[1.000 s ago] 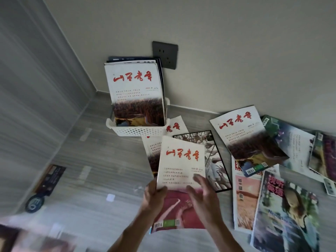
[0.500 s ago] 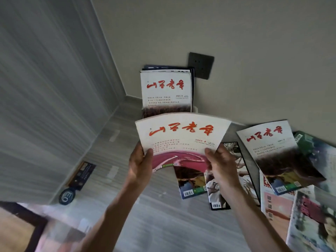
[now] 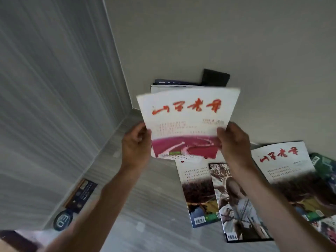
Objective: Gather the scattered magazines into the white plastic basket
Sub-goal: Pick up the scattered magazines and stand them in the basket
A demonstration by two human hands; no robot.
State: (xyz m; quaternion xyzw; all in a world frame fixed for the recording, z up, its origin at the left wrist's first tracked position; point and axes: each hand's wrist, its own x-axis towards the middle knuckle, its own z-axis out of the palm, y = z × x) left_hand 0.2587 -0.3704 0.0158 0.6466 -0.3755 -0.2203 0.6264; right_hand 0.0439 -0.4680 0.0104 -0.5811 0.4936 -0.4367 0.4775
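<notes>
I hold a white magazine [image 3: 187, 122] with red brush lettering and a pink lower cover upright in both hands. My left hand [image 3: 135, 142] grips its left edge and my right hand [image 3: 233, 140] grips its right edge. It covers nearly all of the white plastic basket [image 3: 180, 157], of which only a perforated strip shows under its lower edge. Tops of magazines standing in the basket [image 3: 171, 84] peek out behind it. On the floor to the right lie a brown-covered magazine [image 3: 197, 193], a black-framed one [image 3: 238, 202] and another white one [image 3: 289, 175].
The basket stands in a room corner against a beige wall, below a dark wall socket [image 3: 215, 77]. A striped grey wall runs along the left. A dark card [image 3: 81, 194] and a round badge [image 3: 62, 220] lie on the grey floor by it. More magazines [image 3: 325, 170] lie at far right.
Both hands have lifted the magazine off the floor and carried it up and forward, so that it now stands in front of the basket. My view has shifted left and nearer.
</notes>
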